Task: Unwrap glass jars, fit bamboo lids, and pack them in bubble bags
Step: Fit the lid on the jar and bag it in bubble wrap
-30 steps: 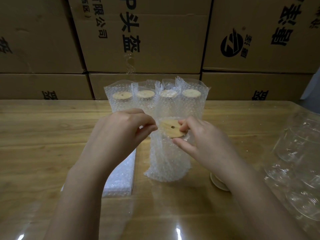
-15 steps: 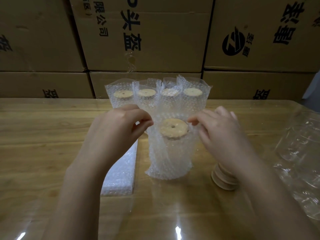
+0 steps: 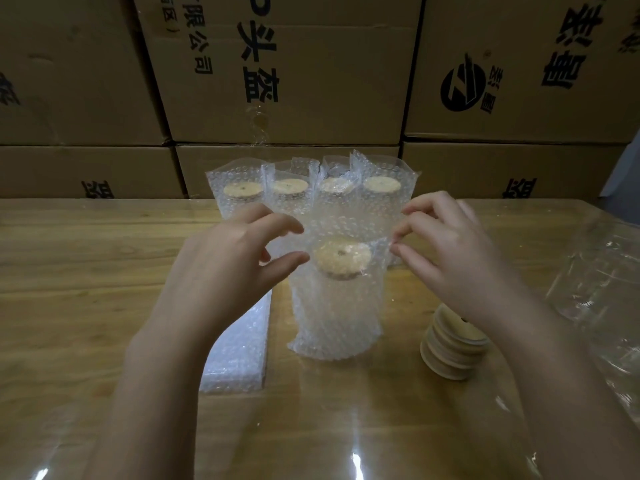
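Clear bubble bag [image 3: 336, 317] with bamboo-lidded glass jar [image 3: 341, 258] stands at centre of wooden table [image 3: 86, 271]. Left hand [image 3: 225, 268]: fingers parted, holding nothing. Right hand [image 3: 450, 258]: fingertips at bag rim, pinch unconfirmed. Recommended: draw rim up evenly, jar upright.

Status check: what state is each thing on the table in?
Front jar: upright, lidded, in bubble bag, bag top open.
Four back jars: upright, lidded, bagged.
Bubble bag stack: lying flat.
Spare lids: stacked.
Left hand: open beside bag.
Right hand: fingertips at bag edge, grip unclear.
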Action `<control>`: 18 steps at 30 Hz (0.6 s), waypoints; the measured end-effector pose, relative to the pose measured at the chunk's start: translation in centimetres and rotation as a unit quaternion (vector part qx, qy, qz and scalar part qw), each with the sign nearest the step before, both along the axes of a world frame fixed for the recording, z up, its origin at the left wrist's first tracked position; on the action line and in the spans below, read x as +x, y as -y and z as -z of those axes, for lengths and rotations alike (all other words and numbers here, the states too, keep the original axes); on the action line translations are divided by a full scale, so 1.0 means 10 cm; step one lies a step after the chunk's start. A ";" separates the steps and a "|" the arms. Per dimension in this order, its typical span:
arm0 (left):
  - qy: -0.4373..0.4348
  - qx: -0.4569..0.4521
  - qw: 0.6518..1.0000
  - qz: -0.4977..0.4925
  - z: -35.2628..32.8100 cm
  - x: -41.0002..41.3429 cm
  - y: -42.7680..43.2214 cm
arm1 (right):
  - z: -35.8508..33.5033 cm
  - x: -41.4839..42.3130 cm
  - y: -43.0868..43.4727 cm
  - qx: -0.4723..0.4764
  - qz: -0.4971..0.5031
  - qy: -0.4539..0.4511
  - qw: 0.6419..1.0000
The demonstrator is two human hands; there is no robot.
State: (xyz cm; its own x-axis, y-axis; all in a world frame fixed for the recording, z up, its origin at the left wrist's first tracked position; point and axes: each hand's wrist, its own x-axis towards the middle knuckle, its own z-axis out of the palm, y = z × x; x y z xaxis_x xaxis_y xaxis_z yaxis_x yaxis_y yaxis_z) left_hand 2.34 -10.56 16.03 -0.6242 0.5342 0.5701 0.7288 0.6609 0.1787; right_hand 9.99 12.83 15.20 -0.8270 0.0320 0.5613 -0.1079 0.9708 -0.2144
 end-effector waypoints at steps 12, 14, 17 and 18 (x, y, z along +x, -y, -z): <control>-0.053 0.021 0.998 -0.019 0.04 -0.05 -0.01 | 0.00 -0.03 -0.06 -0.007 0.010 -0.024 1.000; -0.064 0.021 0.998 -0.018 0.04 -0.04 -0.01 | 0.01 -0.03 -0.05 -0.042 -0.003 -0.035 0.999; -0.057 0.033 0.997 -0.025 0.01 -0.01 -0.01 | 0.02 -0.03 -0.08 -0.173 -0.038 -0.022 0.984; -0.051 0.043 0.997 -0.023 0.00 0.00 0.00 | 0.02 -0.03 -0.10 -0.212 -0.045 -0.018 0.976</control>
State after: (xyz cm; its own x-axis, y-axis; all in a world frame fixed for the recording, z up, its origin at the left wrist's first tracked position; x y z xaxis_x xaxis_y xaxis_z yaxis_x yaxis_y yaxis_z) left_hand 2.29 -10.58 16.00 -0.5831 0.4524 0.6748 0.7151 0.6800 0.1621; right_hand 9.69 13.80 14.97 -0.8177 0.1951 0.5416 -0.2040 0.7816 -0.5895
